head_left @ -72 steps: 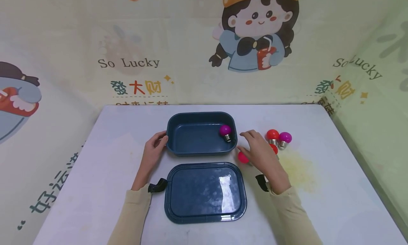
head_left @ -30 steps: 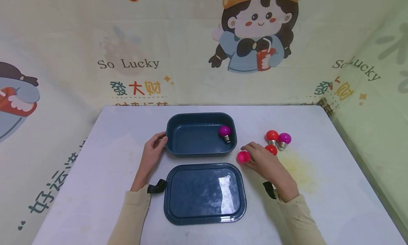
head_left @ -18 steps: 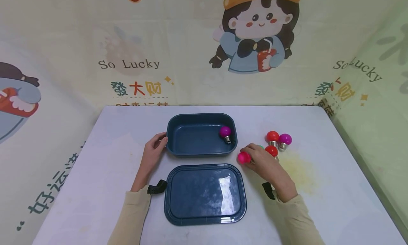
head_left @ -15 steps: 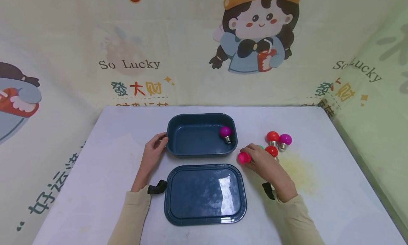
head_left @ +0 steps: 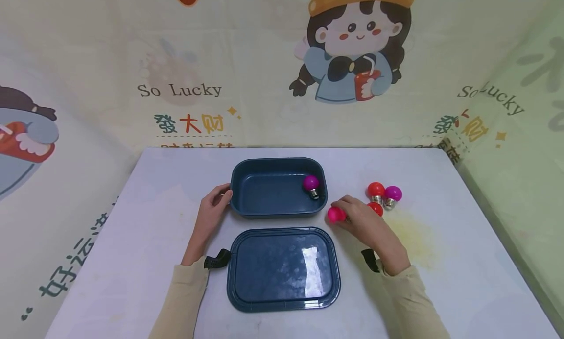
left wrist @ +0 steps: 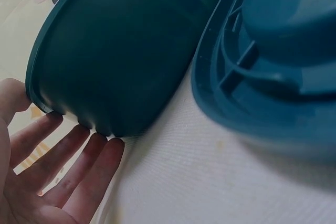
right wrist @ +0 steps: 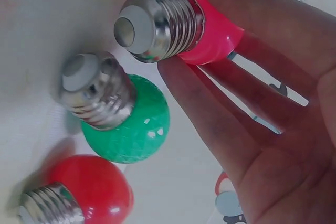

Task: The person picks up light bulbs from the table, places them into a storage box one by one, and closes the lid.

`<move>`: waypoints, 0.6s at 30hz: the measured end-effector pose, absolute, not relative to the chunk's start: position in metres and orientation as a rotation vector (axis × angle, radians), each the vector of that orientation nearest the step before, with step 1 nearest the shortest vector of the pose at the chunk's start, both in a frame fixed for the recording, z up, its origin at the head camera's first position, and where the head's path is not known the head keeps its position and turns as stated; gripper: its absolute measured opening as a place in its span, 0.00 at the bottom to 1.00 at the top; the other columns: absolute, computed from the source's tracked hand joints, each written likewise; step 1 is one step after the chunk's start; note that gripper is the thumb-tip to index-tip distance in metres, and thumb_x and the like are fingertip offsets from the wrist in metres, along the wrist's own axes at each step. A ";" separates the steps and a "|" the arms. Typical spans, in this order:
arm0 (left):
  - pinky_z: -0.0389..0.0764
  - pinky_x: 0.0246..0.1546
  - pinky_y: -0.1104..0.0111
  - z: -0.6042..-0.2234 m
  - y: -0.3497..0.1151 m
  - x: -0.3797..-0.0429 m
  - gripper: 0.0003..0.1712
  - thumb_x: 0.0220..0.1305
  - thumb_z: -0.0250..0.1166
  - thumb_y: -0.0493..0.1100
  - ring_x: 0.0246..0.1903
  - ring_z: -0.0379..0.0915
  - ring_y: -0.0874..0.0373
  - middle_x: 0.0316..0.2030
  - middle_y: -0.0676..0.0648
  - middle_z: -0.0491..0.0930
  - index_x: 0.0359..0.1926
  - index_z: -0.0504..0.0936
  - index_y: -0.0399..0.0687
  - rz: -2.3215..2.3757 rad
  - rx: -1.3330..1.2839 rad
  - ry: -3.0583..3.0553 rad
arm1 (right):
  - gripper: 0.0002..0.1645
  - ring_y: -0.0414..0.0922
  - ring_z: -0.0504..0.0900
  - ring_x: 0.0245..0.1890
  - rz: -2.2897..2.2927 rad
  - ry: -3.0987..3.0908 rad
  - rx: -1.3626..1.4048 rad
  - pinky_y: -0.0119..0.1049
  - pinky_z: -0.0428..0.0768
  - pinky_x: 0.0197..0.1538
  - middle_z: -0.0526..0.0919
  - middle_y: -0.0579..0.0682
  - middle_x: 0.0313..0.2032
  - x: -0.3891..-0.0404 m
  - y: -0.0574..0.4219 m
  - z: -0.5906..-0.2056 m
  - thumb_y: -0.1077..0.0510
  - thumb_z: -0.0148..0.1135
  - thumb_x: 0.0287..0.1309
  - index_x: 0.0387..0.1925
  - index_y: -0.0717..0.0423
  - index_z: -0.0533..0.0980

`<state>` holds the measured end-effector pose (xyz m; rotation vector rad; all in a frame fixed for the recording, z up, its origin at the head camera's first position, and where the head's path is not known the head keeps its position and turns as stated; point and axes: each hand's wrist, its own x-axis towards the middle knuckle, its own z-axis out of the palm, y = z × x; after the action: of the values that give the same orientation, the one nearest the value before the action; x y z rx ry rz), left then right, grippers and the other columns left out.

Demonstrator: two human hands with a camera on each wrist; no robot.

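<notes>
In the head view my left hand (head_left: 214,205) touches the left end of a dark blue rectangular box (head_left: 273,214). In the left wrist view its fairly straight fingertips rest against the box's outer wall. My right hand (head_left: 363,222), just right of the box, holds a pink light bulb (head_left: 336,214) between thumb and fingers. The bulb's metal screw base (right wrist: 163,24) faces away from the palm. Inside the box, toward its right end, lies a purple bulb (head_left: 311,183). A green bulb (right wrist: 128,121) shows beside my right hand in the right wrist view; the hand hides it from the head view.
A dark blue lid (head_left: 284,269) lies flat on the white table (head_left: 467,260) in front of the box. Beyond my right hand are a red bulb (head_left: 376,188), another purple bulb (head_left: 393,193) and a second red bulb (head_left: 376,209). A patterned cloth (head_left: 260,84) hangs behind.
My right hand closed its fingers on the pink bulb, which has since shifted slightly toward the box. The green bulb, glimpsed half a second ago, is hidden again. My left hand stays put.
</notes>
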<state>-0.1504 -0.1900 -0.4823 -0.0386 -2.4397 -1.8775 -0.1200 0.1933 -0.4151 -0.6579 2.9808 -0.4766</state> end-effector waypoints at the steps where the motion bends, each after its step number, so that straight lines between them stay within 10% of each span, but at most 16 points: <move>1: 0.77 0.48 0.82 -0.482 -0.190 -0.150 0.25 0.75 0.57 0.49 0.58 0.75 0.46 0.61 0.37 0.75 0.65 0.74 0.39 -1.878 -0.040 -2.441 | 0.31 0.53 0.83 0.47 -0.478 2.985 -0.662 0.44 0.86 0.46 0.83 0.58 0.46 -0.120 0.193 -0.414 0.60 0.81 0.43 0.52 0.60 0.81; 18: 0.77 0.49 0.82 -0.480 -0.191 -0.150 0.26 0.74 0.58 0.50 0.57 0.76 0.51 0.61 0.39 0.75 0.65 0.74 0.40 -1.865 -0.043 -2.456 | 0.29 0.55 0.82 0.48 -0.552 3.064 -0.751 0.49 0.84 0.50 0.82 0.58 0.47 -0.124 0.192 -0.395 0.62 0.78 0.47 0.53 0.63 0.79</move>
<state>-0.1495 -0.1909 -0.4800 -0.0427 -2.4558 -1.8652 -0.1237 0.1922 -0.3954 -0.7508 3.0643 -0.5522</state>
